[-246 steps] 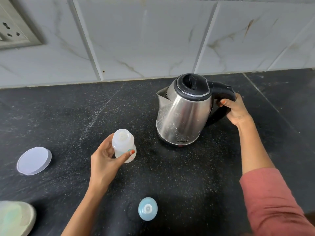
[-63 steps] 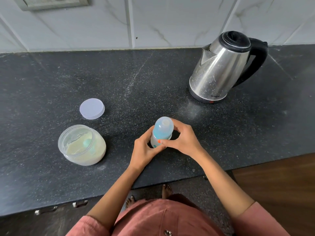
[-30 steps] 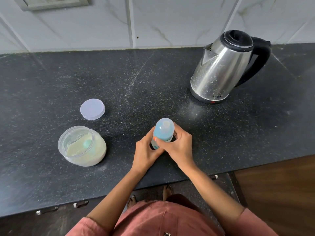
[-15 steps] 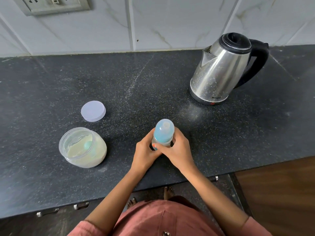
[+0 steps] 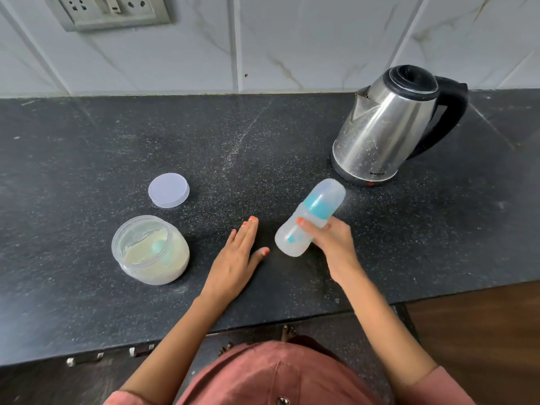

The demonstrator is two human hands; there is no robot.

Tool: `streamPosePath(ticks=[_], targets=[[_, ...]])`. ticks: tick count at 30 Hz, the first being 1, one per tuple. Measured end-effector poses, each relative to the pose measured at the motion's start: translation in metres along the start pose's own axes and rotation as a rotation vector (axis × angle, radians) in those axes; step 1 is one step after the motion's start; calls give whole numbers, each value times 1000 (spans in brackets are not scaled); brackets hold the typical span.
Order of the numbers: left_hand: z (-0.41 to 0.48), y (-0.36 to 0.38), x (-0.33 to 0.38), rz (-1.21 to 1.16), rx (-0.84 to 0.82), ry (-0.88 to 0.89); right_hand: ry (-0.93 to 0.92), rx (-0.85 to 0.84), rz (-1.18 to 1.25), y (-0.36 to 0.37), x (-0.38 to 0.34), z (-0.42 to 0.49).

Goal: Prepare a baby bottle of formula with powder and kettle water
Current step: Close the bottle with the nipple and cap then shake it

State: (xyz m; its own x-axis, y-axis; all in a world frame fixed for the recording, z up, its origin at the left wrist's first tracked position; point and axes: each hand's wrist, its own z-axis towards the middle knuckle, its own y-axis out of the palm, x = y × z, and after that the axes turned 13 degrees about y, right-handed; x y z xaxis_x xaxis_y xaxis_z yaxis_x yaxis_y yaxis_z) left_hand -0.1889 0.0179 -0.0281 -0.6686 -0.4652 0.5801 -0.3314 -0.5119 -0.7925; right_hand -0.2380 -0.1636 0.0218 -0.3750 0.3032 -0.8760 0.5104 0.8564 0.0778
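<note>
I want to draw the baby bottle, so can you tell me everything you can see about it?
The baby bottle is cloudy see-through plastic with teal marks on its body, a teal collar and a clear dome cap. It is closed and tilted, cap end pointing toward the kettle. The right hand grips its middle, thumb across the front. The left hand lies flat on the counter beside it, not touching. How full it is I cannot tell.

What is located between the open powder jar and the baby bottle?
In the head view, the left hand, fingers straight, lies between the powder jar and the baby bottle, which the right hand holds tilted.
</note>
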Motion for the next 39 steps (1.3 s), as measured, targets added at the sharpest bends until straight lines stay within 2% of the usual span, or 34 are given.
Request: streamPosePath(ticks=[3, 6, 9, 14, 16, 18, 20, 22, 24, 27, 29, 32, 33, 34, 37, 38, 39], targets=[[6, 0, -4, 37, 50, -74, 151, -71, 296, -12, -16, 1], [16, 3, -8, 107, 43, -110, 213, -101, 488, -16, -27, -2], [25, 7, -9, 171, 21, -123, 290, -187, 532, -15, -28, -10], [28, 15, -11, 298, 2, -132, 438, -338, 425, -10, -22, -26], [29, 17, -11, 335, 10, -123, 376, -331, 366, -15, -29, -27], [31, 19, -12, 356, 10, -122, 227, -238, 380, -23, -38, -20], [32, 20, -12, 377, -3, -124, 99, -121, 508, -27, -46, -13], [31, 21, -13, 383, -8, -127, 56, -72, 671, -25, -42, -10], [29, 23, -13, 386, -7, -131, 110, -93, 564, -19, -27, -16], [29, 22, -14, 384, -8, -133, 144, -174, 95, -11, -7, -33], [31, 21, -15, 388, -4, -128, 109, -191, 110, -9, -10, -32], [30, 22, -16, 394, 1, -128, 38, -127, 406, -7, -24, -21], [29, 22, -16, 394, 3, -129, 18, -114, 428, -7, -25, -20], [28, 23, -16, 392, 3, -132, 9, -123, 386, -6, -25, -21], [26, 24, -16, 391, 3, -136, 22, -203, -55, -4, -13, -33], [27, 24, -16, 391, 4, -133, 25, -223, -114, -5, -12, -35], [29, 23, -16, 388, 7, -128, 15, -221, -63, -7, -14, -33]])
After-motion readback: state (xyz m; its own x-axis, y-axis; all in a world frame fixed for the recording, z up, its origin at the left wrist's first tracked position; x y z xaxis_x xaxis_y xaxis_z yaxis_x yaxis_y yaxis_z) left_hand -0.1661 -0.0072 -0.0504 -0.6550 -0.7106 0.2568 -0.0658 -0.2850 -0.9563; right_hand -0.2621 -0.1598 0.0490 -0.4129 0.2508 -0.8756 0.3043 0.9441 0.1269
